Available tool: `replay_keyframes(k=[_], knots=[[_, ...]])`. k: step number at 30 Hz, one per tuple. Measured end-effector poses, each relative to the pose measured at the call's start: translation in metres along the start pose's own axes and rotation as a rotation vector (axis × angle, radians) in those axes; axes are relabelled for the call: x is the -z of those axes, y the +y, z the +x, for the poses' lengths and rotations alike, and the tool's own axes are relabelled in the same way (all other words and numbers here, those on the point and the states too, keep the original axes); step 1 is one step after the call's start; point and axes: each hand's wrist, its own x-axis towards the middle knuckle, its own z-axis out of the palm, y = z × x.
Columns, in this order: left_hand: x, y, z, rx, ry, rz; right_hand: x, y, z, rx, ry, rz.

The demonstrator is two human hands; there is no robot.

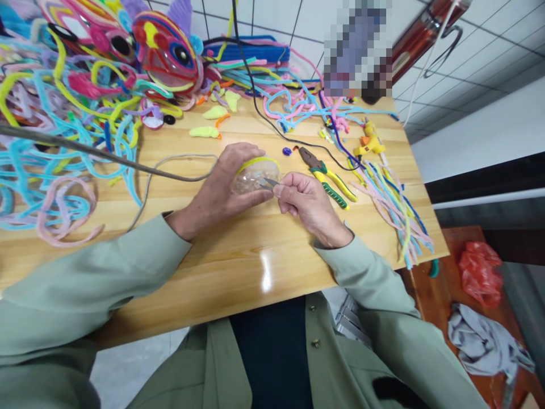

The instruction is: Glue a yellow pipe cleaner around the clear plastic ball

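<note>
My left hand (232, 176) is wrapped round a clear plastic dome (249, 175) with a yellow fuzzy strip along its upper rim, holding it just above or on the wooden table (238, 267). Pinched in my right hand (304, 199) is a small pointed metal tool, perhaps tweezers or a blade (268, 183). Its tip lies against or right over the dome's near side. The rest of the tool is hidden by my fingers. Pliers with yellow and green handles (330, 180) lie to the right of my right hand. A small purple fuzzy piece (286, 151) rests behind the dome.
Coloured pipe cleaners (80, 159) pile up at left, beside a decorated fish-like mask (168, 51). A yellow glue gun (369, 142) stands at back right, near another bundle of pipe cleaners (395, 199). A black cord (272, 128) crosses the table behind the dome.
</note>
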Motion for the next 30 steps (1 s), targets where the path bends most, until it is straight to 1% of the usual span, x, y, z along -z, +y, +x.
replay_keyframes(k=[6, 10, 13, 18, 21, 24, 27, 30], knots=[[-0.001, 0.002, -0.004, -0.018, 0.022, 0.046, -0.009, 0.006, -0.003, 0.004, 0.062, 0.047], [-0.005, 0.004, -0.006, -0.015, 0.045, 0.029, -0.012, 0.010, -0.005, 0.012, 0.096, 0.066], [-0.007, 0.007, -0.007, -0.005, 0.059, -0.003, -0.015, 0.011, -0.006, 0.014, 0.097, 0.098], [-0.005, 0.005, -0.006, 0.015, 0.048, -0.013, -0.018, 0.008, -0.005, -0.003, 0.099, 0.119], [-0.001, 0.001, -0.003, 0.013, 0.015, -0.009, -0.014, 0.003, -0.002, -0.018, 0.051, 0.098], [0.004, 0.000, 0.001, 0.039, -0.045, 0.031, -0.005, 0.000, 0.002, -0.031, -0.014, 0.059], [0.010, 0.002, 0.004, 0.055, -0.108, 0.062, 0.004, -0.001, 0.004, -0.023, -0.039, 0.037], [0.014, 0.004, 0.006, 0.018, -0.145, 0.046, 0.008, -0.001, 0.005, -0.007, -0.053, 0.020]])
